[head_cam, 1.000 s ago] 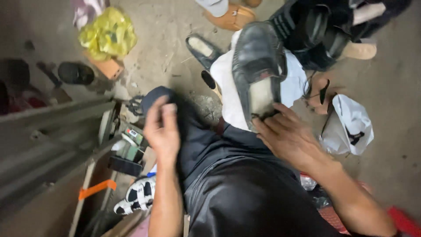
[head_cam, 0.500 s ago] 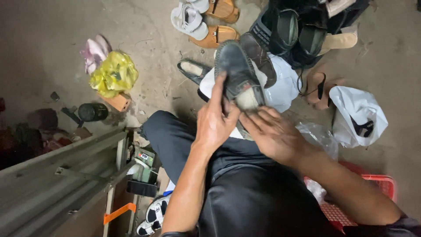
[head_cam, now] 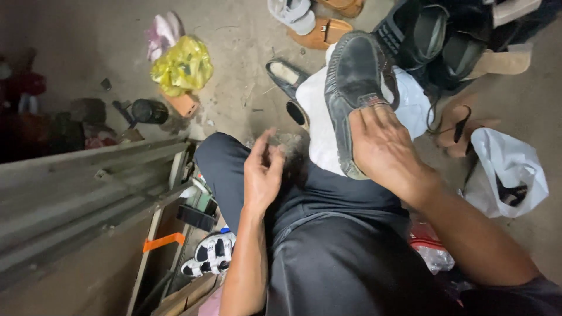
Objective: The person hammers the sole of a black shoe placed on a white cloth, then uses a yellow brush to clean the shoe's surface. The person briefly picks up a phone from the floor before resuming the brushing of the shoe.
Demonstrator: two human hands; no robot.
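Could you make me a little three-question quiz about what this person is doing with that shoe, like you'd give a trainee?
1. True or false: the right hand lies on the dark shoe.
2. What does the dark shoe rest on? A) a white cloth over the knee B) a wooden box C) a metal tray
3. Fill in: the left hand hovers above the lap with its fingers loosely ____ and holds nothing.

Key
1. True: the palm and fingers press on the heel end of the shoe.
2. A.
3. Curled: the hand is apart from the shoe, fingertips drawn together.
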